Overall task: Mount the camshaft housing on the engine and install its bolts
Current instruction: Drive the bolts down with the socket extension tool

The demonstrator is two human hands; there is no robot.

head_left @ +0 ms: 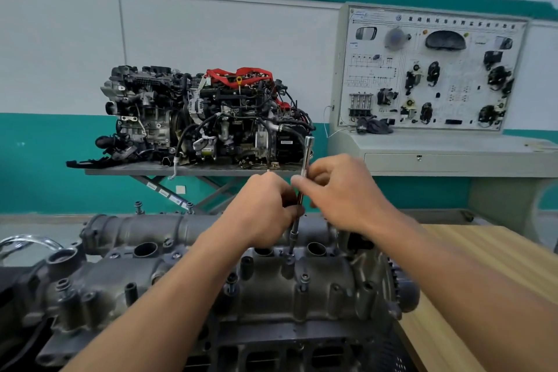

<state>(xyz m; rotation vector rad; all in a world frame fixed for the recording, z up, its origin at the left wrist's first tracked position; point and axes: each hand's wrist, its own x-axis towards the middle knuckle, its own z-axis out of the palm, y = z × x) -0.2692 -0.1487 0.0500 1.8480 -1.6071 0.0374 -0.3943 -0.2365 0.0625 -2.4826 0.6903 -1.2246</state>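
The grey camshaft housing [326, 275] lies on top of the engine [271, 347] in front of me. A long chrome socket extension [303, 190] stands nearly upright, its lower end on a bolt [290, 258] in the housing's middle. My left hand [262, 208] grips the lower part of the shaft. My right hand [341, 190] pinches its knurled upper part between thumb and fingers. Other bolts [305, 278] sit in the housing's bosses along the near side.
A wooden table [489, 266] stands to the right of the engine. Behind, two other engines [196, 118] rest on a lift table [187, 172], and a grey training panel [431, 69] stands at the back right.
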